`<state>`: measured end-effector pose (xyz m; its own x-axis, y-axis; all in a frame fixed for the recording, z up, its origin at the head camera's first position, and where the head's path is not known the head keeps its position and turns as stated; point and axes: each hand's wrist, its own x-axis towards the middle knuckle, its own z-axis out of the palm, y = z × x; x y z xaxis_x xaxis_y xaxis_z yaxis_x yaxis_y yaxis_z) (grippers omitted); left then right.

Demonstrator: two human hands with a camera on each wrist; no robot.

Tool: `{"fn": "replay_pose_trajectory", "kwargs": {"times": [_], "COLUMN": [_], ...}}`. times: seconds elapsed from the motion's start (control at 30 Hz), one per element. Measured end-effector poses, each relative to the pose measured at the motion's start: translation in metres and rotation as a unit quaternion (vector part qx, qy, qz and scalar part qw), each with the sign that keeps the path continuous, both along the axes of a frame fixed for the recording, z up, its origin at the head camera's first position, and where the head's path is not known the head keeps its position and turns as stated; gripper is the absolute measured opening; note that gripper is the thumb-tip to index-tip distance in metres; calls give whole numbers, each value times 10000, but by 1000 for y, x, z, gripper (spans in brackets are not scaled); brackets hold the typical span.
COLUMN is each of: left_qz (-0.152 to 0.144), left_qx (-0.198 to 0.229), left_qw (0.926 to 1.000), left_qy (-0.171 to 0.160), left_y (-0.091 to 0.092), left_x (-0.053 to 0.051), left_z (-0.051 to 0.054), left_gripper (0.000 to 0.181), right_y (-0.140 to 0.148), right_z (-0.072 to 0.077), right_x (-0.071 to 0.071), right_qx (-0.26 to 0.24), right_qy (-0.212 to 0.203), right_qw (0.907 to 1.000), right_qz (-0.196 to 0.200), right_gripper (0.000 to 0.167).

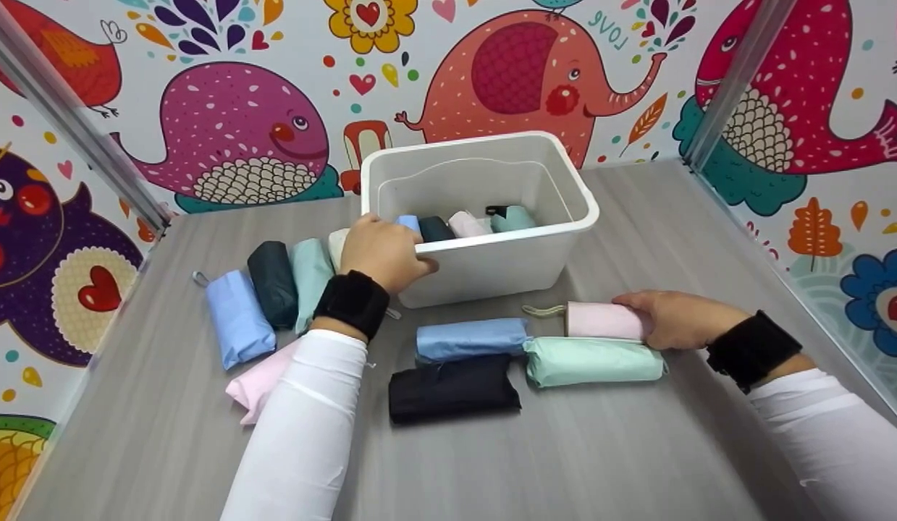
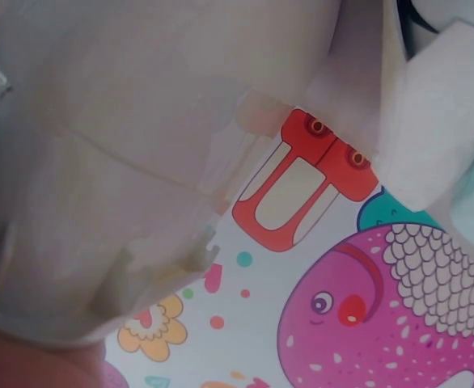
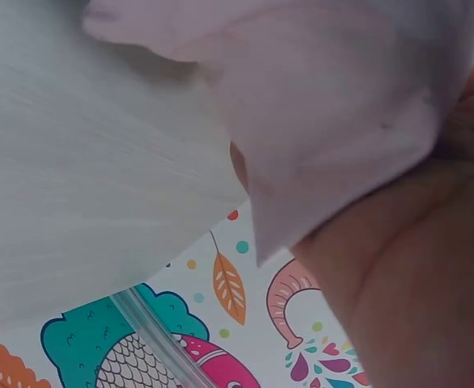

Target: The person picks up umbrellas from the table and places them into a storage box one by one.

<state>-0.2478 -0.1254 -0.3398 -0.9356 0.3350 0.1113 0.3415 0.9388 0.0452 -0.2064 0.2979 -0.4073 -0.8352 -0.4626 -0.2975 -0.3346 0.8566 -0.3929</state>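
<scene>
Just before the white bin, right of its middle, I log the right hand gripping the pink pouch by one end; left hand clasps the bin's rim, presumably steadying it.

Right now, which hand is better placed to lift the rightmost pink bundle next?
Right, most likely: the right hand holds that pink bundle at one end, while the left hand grips the white bin by its rim, farther from the bundle.

Bin near back edge of bench, bundles inside; four bundles before bin, more bundles toward left edge.
</scene>
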Motion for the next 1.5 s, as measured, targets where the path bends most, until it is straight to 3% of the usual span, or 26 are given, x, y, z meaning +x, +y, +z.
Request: {"fn": "replay_pose_trajectory", "kwargs": {"times": [0.37, 1.2, 1.5], "left_qz": [-44, -97, -109], "left_qx": [-10, -35, -50], "left_qw": [10000, 9999, 9999], "left_qy": [-69, 4, 13], "left_y": [0, -1, -1], "left_x": [-1, 0, 0], "left_z": [0, 1, 0], "left_gripper": [37, 38, 38], "right_y": [2, 2, 3], "right_z": [-4, -12, -12], "right_x": [-3, -4, -3], "right_qx": [6, 45, 33], "right_qy": [-56, 763, 845], "right_qw": [9998, 9971, 9964], "right_qz": [-198, -21, -42], "right_gripper": [67, 53, 52]}}
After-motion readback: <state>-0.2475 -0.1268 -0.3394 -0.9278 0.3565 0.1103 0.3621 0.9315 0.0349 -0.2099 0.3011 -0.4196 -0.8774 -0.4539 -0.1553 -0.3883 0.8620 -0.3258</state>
